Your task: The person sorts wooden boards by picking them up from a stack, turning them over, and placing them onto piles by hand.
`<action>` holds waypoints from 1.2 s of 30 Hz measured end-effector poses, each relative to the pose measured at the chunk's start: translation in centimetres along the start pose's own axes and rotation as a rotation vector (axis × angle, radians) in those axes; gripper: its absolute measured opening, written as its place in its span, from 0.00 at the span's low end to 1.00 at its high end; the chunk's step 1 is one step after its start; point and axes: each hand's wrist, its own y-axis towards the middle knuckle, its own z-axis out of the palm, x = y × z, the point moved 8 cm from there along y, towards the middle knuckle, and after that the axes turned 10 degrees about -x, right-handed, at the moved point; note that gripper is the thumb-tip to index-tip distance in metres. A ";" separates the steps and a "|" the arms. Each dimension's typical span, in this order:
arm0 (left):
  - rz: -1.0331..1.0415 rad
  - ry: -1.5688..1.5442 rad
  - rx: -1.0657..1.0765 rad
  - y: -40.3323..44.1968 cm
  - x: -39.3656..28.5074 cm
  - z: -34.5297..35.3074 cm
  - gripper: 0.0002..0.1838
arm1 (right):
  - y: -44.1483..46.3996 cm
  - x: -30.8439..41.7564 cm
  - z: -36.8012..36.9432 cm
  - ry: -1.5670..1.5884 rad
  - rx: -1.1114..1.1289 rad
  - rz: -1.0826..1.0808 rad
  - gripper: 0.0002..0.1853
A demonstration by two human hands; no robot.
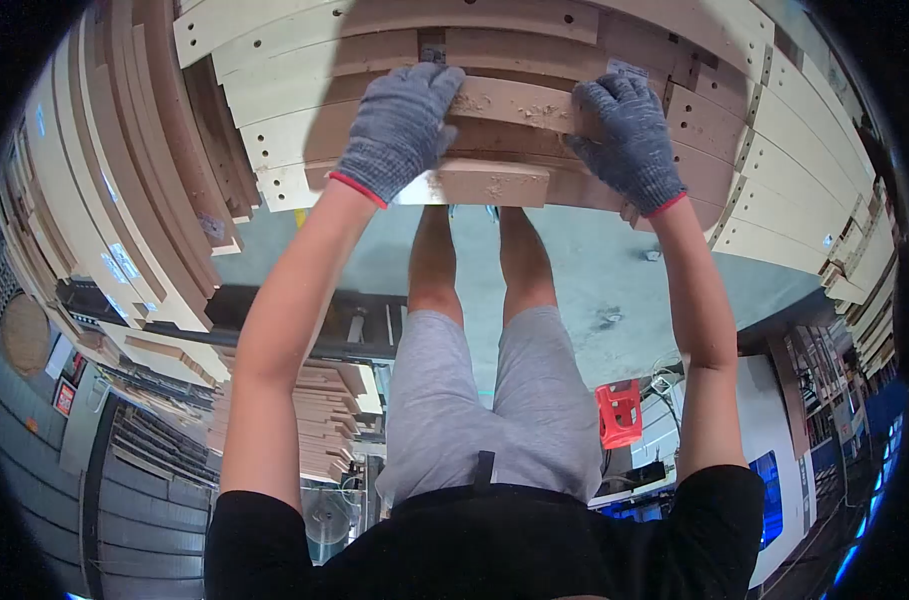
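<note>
Both hands wear grey knit gloves with red cuffs. My left hand (402,125) has its fingers curled over the left end of a short wooden board (514,103) with shavings on it. At that board's right end, my right hand (626,138) is closed round the wood, thumb beneath. Nearer to me lies another wooden piece (494,184), also dusted with shavings, just right of my left wrist. Beneath are rows of long pale boards (284,140) with dark holes near their ends. The fingertips are partly hidden behind the board.
Stacks of long curved boards (84,180) stand at the left, and more pale boards (799,200) at the right. Further boards (304,410) lie behind me on the left. A red plastic stool (619,414) and a white machine (769,440) are at the lower right.
</note>
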 end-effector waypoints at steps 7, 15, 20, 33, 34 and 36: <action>0.061 -0.024 -0.059 -5.7 0.1 -7.0 0.24 | -1.3 7.0 -2.3 0.278 0.022 -0.018 0.26; -0.070 -0.128 -0.007 -10.9 4.7 -2.2 0.29 | -2.9 11.0 4.0 0.277 0.103 0.029 0.27; -0.066 -0.096 0.035 -10.9 4.1 -2.1 0.33 | -3.7 8.3 2.6 0.276 0.050 0.104 0.31; -0.230 0.283 -0.186 -3.4 13.3 -4.1 0.38 | 0.7 -4.4 1.8 -0.213 -0.181 0.129 0.36; -0.242 0.265 -0.168 -3.3 13.3 -4.1 0.38 | 0.7 -4.5 1.6 -0.209 -0.187 0.125 0.36; -0.238 0.231 -0.226 -3.5 13.4 -4.4 0.36 | 0.9 -4.3 1.4 -0.193 -0.202 0.113 0.35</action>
